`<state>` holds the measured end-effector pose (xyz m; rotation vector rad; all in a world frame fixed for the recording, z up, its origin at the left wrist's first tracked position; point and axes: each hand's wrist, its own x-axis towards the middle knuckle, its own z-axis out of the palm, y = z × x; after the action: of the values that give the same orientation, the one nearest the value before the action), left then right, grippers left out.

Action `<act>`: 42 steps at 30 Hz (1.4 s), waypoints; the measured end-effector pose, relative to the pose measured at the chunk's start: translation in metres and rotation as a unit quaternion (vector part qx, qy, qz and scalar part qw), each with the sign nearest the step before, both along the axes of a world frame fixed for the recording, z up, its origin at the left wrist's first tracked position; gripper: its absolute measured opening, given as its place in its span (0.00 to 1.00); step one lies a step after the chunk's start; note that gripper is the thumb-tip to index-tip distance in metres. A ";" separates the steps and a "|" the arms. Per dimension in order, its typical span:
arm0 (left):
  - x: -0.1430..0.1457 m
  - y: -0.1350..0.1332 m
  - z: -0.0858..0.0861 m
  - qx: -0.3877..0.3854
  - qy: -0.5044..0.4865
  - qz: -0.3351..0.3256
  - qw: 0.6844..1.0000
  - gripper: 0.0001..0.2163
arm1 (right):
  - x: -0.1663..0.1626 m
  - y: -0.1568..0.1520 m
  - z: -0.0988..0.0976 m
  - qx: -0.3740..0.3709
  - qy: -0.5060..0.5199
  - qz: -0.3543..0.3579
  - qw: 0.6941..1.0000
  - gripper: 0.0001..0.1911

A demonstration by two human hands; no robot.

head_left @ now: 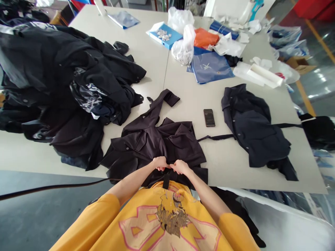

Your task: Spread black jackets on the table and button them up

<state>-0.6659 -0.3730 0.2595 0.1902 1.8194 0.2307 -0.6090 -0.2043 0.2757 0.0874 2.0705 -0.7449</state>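
A dark button-front garment (154, 146) lies bunched on the white table (183, 108) right in front of me, with one long sleeve or tie running up to the far side. My left hand (160, 163) and my right hand (180, 166) meet over its near part, fingertips pinching the dark fabric close together. A black strap (166, 180) hangs from that spot toward my yellow shirt. A thin dark belt (216, 137) leads right from this garment to a second dark button-front shirt (253, 130).
A large heap of dark clothing (65, 83) covers the table's left side. A black phone (209, 117) lies between the garments. At the far end are a blue folder (210, 67), white plastic bags (184, 45), an orange packet (205, 37) and a blue tray of small white pieces (164, 36).
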 end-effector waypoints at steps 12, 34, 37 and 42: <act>0.032 -0.011 -0.001 0.066 0.235 -0.090 0.966 0.24 | -0.008 0.006 -0.024 -0.040 -0.044 0.060 0.996 0.27; 0.047 -0.019 -0.025 0.278 0.477 -0.263 0.791 0.08 | 0.104 -0.002 -0.044 -0.067 0.386 0.099 0.915 0.14; 0.047 -0.024 -0.025 0.293 0.479 -0.286 0.776 0.08 | 0.108 -0.003 -0.045 -0.080 0.384 0.068 0.918 0.15; 0.049 -0.034 -0.028 0.313 0.498 -0.303 0.750 0.07 | 0.112 -0.005 -0.045 -0.095 0.377 0.019 0.921 0.15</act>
<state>-0.6165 -0.4066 0.2318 1.6248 2.5169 0.2918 -0.4966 -0.2089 0.2303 -0.4122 2.6890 -1.0639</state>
